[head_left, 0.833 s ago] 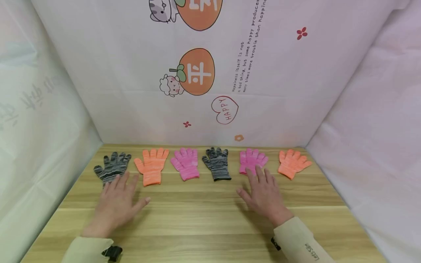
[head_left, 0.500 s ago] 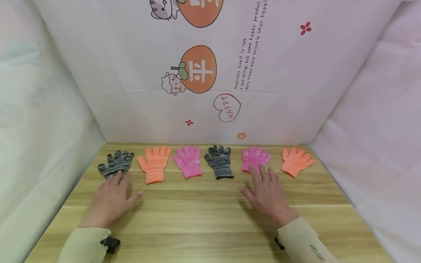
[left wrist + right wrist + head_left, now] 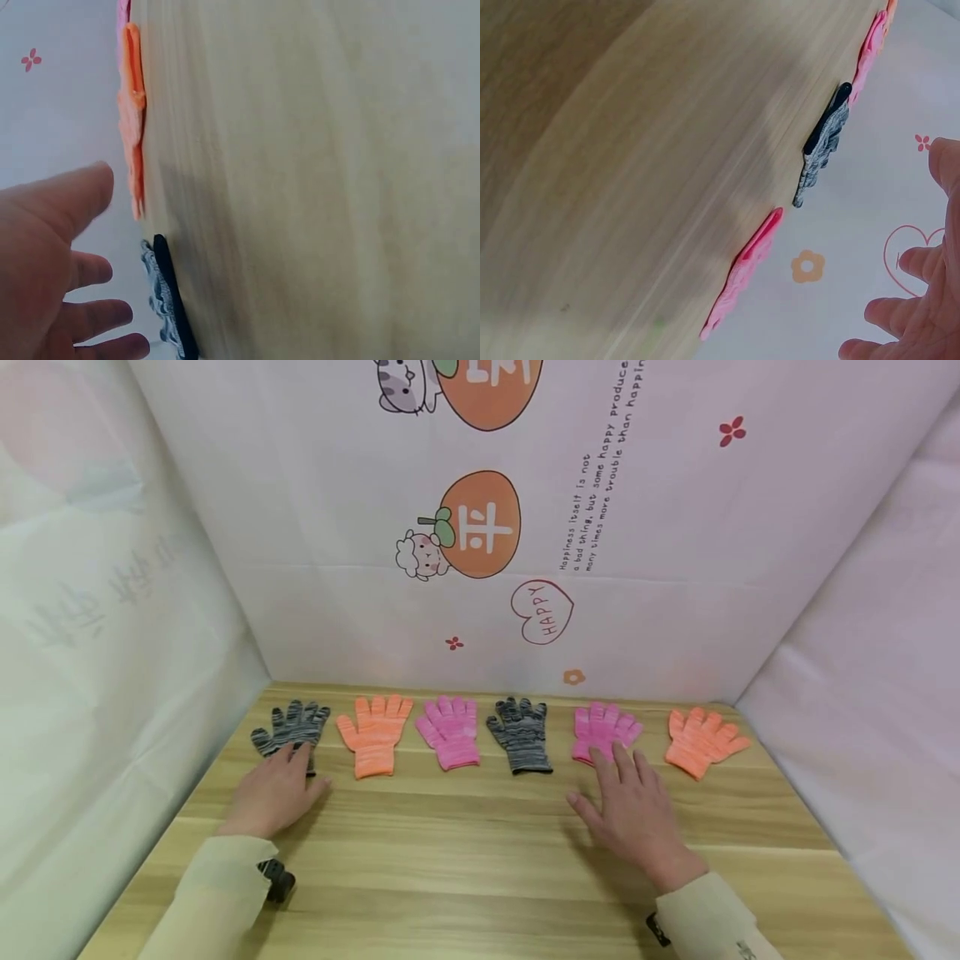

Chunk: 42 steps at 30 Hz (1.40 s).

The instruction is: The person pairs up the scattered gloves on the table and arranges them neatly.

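Note:
Several knitted gloves lie in a row along the table's far edge, cuffs toward me. In the head view, my left hand (image 3: 272,789) is at the cuff of the leftmost black-and-grey glove (image 3: 291,725), its fingertips overlapping it. The left wrist view shows those fingers extended and apart, beside the same glove (image 3: 163,300). My right hand (image 3: 639,814) spreads its fingers before the right pink glove (image 3: 604,727), covering part of its cuff. The right wrist view shows a gap between the right hand (image 3: 922,292) and that pink glove (image 3: 742,276). Neither hand grips anything.
Between the hands lie an orange glove (image 3: 373,739), a pink glove (image 3: 452,732) and another black-and-grey glove (image 3: 523,737). A second orange glove (image 3: 703,745) lies far right. The wooden table (image 3: 450,860) meets a printed white backdrop (image 3: 337,627), with white sheets along both sides.
The head view has shifted, so the scene sits further right. My left hand has reached further forward over the black-and-grey glove. My right hand keeps nearly the same place before the pink glove.

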Each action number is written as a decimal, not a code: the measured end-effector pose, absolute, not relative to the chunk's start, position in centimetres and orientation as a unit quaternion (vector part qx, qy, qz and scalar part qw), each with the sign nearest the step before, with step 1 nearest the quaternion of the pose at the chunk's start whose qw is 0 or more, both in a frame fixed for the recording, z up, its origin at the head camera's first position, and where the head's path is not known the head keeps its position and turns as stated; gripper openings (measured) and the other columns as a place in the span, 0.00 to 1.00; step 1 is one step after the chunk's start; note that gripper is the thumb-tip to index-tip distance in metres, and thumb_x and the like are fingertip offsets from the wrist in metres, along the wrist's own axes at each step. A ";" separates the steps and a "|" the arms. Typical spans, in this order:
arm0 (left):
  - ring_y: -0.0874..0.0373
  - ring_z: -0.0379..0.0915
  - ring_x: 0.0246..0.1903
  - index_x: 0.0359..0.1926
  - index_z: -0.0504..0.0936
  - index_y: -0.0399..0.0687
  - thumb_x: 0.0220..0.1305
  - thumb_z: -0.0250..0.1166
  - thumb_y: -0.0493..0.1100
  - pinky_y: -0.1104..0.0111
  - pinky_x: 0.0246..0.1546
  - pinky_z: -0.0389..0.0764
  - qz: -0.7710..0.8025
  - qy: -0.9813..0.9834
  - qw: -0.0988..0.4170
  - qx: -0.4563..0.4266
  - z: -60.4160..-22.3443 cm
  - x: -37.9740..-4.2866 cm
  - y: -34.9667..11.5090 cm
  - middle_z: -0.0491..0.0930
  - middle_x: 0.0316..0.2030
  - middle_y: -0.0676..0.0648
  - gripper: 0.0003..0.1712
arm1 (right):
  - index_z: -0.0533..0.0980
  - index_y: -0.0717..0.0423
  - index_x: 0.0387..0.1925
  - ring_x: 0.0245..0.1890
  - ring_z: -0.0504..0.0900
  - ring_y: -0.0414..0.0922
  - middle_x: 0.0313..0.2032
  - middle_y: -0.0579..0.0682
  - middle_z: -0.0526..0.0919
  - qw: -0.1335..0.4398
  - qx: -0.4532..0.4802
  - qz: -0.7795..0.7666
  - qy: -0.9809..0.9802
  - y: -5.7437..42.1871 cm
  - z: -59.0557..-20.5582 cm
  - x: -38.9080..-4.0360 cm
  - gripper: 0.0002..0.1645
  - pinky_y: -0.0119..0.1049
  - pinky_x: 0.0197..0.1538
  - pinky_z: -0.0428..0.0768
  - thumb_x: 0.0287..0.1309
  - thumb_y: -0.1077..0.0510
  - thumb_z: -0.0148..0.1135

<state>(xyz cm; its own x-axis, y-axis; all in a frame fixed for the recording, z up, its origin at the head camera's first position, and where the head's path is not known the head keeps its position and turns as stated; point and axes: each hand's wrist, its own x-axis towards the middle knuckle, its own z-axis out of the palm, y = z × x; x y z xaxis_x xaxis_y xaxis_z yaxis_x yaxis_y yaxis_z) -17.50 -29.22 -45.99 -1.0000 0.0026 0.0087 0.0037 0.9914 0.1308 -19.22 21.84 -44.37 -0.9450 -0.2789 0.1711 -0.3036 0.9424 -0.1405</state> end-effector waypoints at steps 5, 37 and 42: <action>0.22 0.69 0.61 0.71 0.67 0.26 0.75 0.61 0.56 0.34 0.58 0.73 -0.056 -0.998 0.002 0.010 -46.1 -17.8 -29.7 0.69 0.65 0.20 0.40 | 0.56 0.55 0.80 0.76 0.51 0.75 0.78 0.71 0.54 0.079 0.149 0.084 -0.982 21.8 -44.3 -19.1 0.49 0.74 0.72 0.55 0.72 0.32 0.55; 0.34 0.82 0.47 0.57 0.85 0.42 0.70 0.59 0.26 0.41 0.43 0.83 -0.022 -1.000 -0.008 -0.009 -46.1 -18.2 -30.8 0.85 0.49 0.31 0.19 | 0.61 0.54 0.79 0.76 0.54 0.74 0.77 0.71 0.57 0.091 0.161 0.075 -0.980 20.7 -45.5 -18.7 0.47 0.72 0.72 0.58 0.71 0.32 0.57; 0.36 0.83 0.43 0.56 0.85 0.42 0.69 0.61 0.27 0.42 0.40 0.84 -0.018 -1.000 0.002 -0.018 -46.2 -18.4 -31.1 0.86 0.46 0.33 0.18 | 0.60 0.55 0.79 0.76 0.54 0.74 0.77 0.71 0.57 0.091 0.167 0.080 -0.978 20.3 -45.7 -18.8 0.48 0.72 0.73 0.58 0.70 0.33 0.58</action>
<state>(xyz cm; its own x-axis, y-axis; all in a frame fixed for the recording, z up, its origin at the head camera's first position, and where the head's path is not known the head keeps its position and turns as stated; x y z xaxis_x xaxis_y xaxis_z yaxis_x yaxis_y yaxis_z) -18.41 -31.08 -46.19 -0.9994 0.0354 0.0037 0.0355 0.9987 0.0365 -18.78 20.31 -45.70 -0.9276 -0.3120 0.2056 -0.3414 0.9313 -0.1268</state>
